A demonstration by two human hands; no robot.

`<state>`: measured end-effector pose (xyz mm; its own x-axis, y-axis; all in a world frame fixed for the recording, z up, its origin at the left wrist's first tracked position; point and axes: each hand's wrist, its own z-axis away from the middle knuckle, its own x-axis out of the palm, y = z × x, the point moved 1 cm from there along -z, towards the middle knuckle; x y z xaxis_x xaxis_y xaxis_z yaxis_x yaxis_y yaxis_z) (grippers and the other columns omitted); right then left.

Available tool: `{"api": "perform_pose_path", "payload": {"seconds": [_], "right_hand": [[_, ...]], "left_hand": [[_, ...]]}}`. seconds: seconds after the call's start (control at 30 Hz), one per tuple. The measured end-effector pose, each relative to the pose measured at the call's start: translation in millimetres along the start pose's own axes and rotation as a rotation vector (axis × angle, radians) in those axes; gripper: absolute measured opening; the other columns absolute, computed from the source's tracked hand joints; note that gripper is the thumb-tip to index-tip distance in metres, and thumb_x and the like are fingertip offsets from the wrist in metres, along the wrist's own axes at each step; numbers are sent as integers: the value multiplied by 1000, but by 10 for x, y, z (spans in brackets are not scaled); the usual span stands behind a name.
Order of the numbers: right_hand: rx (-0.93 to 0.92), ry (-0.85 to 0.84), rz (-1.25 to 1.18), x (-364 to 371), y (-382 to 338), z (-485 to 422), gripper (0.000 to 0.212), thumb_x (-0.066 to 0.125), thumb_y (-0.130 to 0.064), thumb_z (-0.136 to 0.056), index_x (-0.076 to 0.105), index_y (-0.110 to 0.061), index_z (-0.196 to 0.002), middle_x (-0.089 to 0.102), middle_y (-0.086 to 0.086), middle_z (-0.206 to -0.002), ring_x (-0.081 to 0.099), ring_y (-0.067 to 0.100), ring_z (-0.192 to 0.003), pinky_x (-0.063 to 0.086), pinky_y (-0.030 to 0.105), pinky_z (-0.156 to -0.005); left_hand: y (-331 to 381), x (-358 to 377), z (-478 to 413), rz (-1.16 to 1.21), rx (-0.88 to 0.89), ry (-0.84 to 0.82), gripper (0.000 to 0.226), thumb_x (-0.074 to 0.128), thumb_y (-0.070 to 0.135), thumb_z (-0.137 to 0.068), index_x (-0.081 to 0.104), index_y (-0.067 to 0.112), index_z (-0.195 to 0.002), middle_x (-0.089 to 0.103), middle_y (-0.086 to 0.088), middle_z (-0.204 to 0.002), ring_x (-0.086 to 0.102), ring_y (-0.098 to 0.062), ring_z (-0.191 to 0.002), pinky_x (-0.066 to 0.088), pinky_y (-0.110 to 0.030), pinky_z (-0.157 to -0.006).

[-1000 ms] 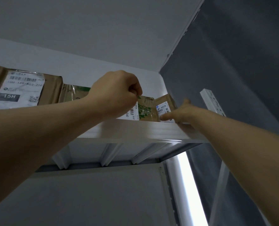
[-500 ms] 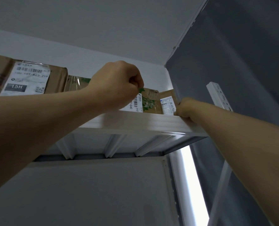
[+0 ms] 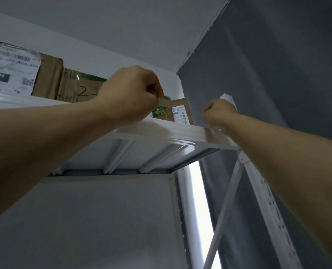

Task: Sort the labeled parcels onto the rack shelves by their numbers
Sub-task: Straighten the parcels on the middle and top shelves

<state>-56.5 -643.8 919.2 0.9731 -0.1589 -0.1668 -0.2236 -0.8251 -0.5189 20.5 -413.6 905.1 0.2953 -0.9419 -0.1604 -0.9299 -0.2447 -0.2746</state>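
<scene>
I look up at the top shelf (image 3: 180, 133) of a white rack. My left hand (image 3: 130, 94) is curled, and its thumb and fingertips pinch the top edge of a brown parcel with green print (image 3: 161, 111) standing on the shelf. Just right of it stands a small brown parcel with a white barcode label (image 3: 180, 112). My right hand (image 3: 218, 111) is a fist at the shelf's right end, apart from the small parcel, with nothing visible in it. It is blurred.
Further left on the shelf stand a large box with a white "15H" label (image 3: 11, 70) and a box marked "2-" (image 3: 79, 88). A white perforated upright (image 3: 274, 202) and diagonal brace run down on the right. A dark wall (image 3: 277, 65) closes the right side.
My right hand has come off the small labelled parcel, curled into a fist and drawn back to the right. My left hand keeps its pinch on the green-printed parcel.
</scene>
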Motion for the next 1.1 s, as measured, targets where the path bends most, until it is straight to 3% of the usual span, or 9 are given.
{"api": "perform_pose_path", "payload": {"seconds": [0.13,0.33,0.47,0.57,0.63,0.73,0.8,0.9,1.1], "right_hand": [[-59,-15,-56,-30,-19,100,23,60,-12,-89,67,-7,-111,67,10,-108,64,29,-98,56,39,-88],[-141,-125,-136,184,62,-109,22,63,-25,-93,67,-5,-102,69,15,-105,60,23,-81,48,33,-72],[-142,-192,-197,277,150,-495,41,63,-41,-95,61,-6,-117,62,8,-98,53,16,-76,42,28,-64],[-67,-320,-280,316,228,-774,71,67,-60,-84,50,-12,-133,57,8,-113,57,23,-90,45,34,-68],[-44,-421,-310,381,278,-921,89,69,-70,-75,45,-14,-139,52,10,-117,54,24,-82,46,35,-63],[-89,-564,-330,496,341,-1056,104,73,-73,-68,38,-15,-147,46,13,-141,55,32,-113,51,43,-91],[-105,-653,-342,573,375,-1118,93,74,-65,-73,41,-16,-144,48,11,-139,51,33,-121,46,45,-103],[-187,-819,-419,658,339,-1144,29,71,-40,-88,62,-22,-109,60,6,-105,56,23,-96,47,34,-89],[-71,-858,-681,638,408,-1214,23,74,-31,-87,68,-18,-105,75,4,-83,67,22,-83,55,32,-85]], "left_hand": [[-40,52,83,-34,-8,32,31,49,8,-86,72,24,-99,72,4,-97,65,-20,-85,56,-44,-80],[62,385,-199,-174,8,-35,36,47,7,-90,59,22,-121,66,1,-118,53,-24,-111,45,-38,-86],[195,698,-577,-330,-3,-104,51,49,2,-88,49,22,-134,61,1,-128,46,-25,-120,38,-36,-88],[282,918,-858,-489,-109,-222,52,44,5,-87,43,19,-137,55,-5,-134,35,-30,-129,33,-41,-96],[339,1046,-1017,-601,-186,-310,53,43,5,-88,42,18,-139,48,-10,-139,29,-35,-134,30,-46,-103],[382,1240,-1186,-762,-238,-420,49,42,9,-95,40,16,-143,40,-11,-147,31,-35,-136,30,-46,-107],[342,1364,-1276,-845,-221,-478,44,43,13,-99,41,12,-143,43,-10,-147,40,-32,-133,33,-41,-107],[293,1441,-1332,-884,-245,-514,44,44,16,-102,41,9,-145,44,-13,-147,45,-31,-131,36,-37,-106],[214,1345,-1289,-743,-301,-366,42,46,20,-99,47,15,-140,47,-10,-143,41,-34,-131,34,-44,-105]]}}
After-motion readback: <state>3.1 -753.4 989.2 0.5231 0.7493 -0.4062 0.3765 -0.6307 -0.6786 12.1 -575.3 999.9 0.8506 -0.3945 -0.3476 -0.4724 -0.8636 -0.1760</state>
